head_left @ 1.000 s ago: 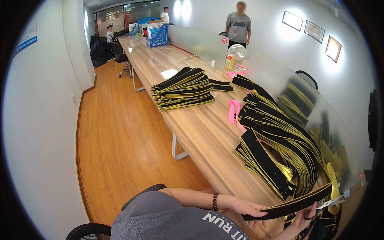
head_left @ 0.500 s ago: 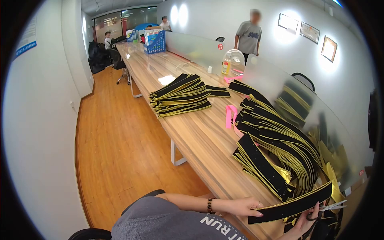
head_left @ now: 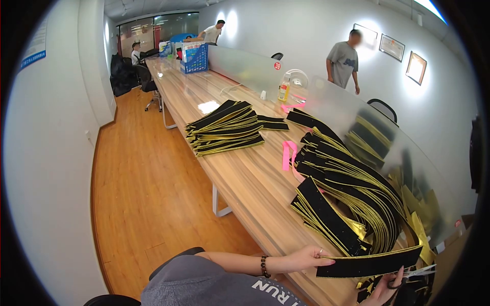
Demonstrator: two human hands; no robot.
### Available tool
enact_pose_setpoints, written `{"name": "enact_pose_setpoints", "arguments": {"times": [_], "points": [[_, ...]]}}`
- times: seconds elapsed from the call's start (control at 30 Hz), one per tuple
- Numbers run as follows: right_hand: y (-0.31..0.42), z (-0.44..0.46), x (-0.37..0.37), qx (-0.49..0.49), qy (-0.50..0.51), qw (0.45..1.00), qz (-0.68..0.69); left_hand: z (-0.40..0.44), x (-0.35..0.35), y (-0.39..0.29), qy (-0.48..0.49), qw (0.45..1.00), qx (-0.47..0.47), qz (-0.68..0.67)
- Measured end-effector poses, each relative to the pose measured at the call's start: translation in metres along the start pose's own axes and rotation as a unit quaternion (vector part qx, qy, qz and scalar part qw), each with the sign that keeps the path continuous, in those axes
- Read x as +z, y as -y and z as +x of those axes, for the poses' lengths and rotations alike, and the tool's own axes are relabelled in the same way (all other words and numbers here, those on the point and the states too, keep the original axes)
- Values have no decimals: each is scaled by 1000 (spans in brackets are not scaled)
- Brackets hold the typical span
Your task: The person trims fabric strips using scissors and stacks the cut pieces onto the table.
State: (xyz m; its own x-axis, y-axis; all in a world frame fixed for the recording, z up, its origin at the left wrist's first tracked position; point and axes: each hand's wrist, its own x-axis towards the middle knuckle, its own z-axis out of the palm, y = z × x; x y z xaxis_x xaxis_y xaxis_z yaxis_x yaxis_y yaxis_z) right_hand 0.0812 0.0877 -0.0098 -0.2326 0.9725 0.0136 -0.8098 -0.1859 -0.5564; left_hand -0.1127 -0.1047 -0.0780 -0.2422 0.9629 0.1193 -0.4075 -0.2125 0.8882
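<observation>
A black strip with yellow edges (head_left: 367,265) is stretched between my hands near the table's front right end. My left hand (head_left: 305,258) pinches its left end. Under its right part, my right hand (head_left: 384,289) has its fingers through the dark handles of a pair of scissors (head_left: 419,272), whose blades point right, and a fingertip touches the strip. Just behind lies a long curved bundle of black and yellow strips (head_left: 352,178), with a shorter stack (head_left: 326,214) in front of it. Another stack of strips (head_left: 224,127) lies farther up the table.
The wooden table (head_left: 240,188) runs away to the back left, with a frosted divider (head_left: 326,94) along it. Pink ribbon (head_left: 287,155), a yellow bottle (head_left: 284,87) and a blue box (head_left: 194,57) stand or lie there. A person (head_left: 343,61) is beyond the divider; two others are farther back.
The strip has turned its black face more toward me and now hangs flatter between my hands. Beyond the divider, the person in grey has moved right. The view has shifted slightly.
</observation>
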Motion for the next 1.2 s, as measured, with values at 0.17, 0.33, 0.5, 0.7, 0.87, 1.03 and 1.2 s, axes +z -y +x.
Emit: {"name": "enact_pose_setpoints", "arguments": {"times": [0.17,0.33,0.5,0.7,0.87,1.03,1.2], "points": [[-3,-2,11,4,-48,999,-8,-4,0,-10,45,997,34,48],[0,36,-32,-26,-78,997,11,-5,8,-27,76,993,30,86],[1,31,-45,-33,6,999,-35,3,2,-4,-76,996,34,20],[-1,14,-14,-40,35,998,-29,12,11,3,-158,968,38,-191],[-4,0,0,-89,65,993,-39,15,14,-4,-215,958,87,-169],[-18,-6,13,-101,49,992,-62,15,4,-7,-249,955,134,-87],[-25,-3,1,-101,76,987,-99,16,-4,-22,-280,938,170,-115]]}}
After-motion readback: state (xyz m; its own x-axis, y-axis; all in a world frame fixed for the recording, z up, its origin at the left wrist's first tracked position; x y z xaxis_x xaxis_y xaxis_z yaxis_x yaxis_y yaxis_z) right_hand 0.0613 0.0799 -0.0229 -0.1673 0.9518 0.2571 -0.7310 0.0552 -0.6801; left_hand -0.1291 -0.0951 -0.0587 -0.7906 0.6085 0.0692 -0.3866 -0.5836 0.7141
